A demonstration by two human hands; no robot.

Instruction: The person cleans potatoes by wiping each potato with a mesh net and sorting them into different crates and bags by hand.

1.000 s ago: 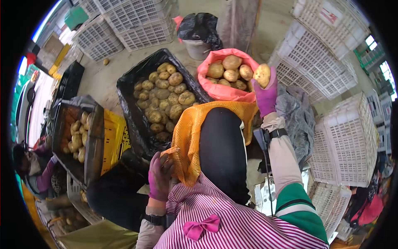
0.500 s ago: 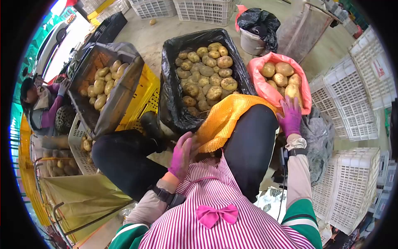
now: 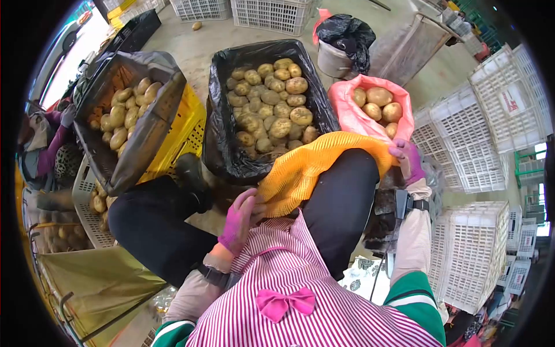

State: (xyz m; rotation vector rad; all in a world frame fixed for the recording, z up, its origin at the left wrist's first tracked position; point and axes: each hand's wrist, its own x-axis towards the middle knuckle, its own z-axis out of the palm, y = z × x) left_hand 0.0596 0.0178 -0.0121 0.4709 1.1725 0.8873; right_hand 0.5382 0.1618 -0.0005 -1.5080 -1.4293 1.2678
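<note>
A pink plastic bag (image 3: 350, 124) of potatoes (image 3: 378, 96) stands in front of me at the right, its mouth wide. My right hand (image 3: 409, 161), in a purple glove, pinches at the bag's near rim, beside the end of an orange mesh cloth (image 3: 312, 162). That cloth lies over my right thigh. Over my lap, my left hand (image 3: 236, 224), also gloved, is open with its fingertips close to the cloth's left edge; I cannot tell if they touch. Straight ahead is a crate lined with black plastic (image 3: 215, 124), filled with soil-covered potatoes (image 3: 280, 127).
A tilted, dark-lined crate (image 3: 156, 136) with potatoes rests on a yellow crate (image 3: 188, 130) at left; another person's sleeve (image 3: 49, 147) shows beyond it. White crates (image 3: 471, 254) are stacked at right. A bucket with a black bag (image 3: 335, 61) stands behind the pink bag.
My right hand has drawn back from the potatoes to the pink bag's near rim, its fingers closing. My left hand stays over my lap. The whole view has shifted slightly.
</note>
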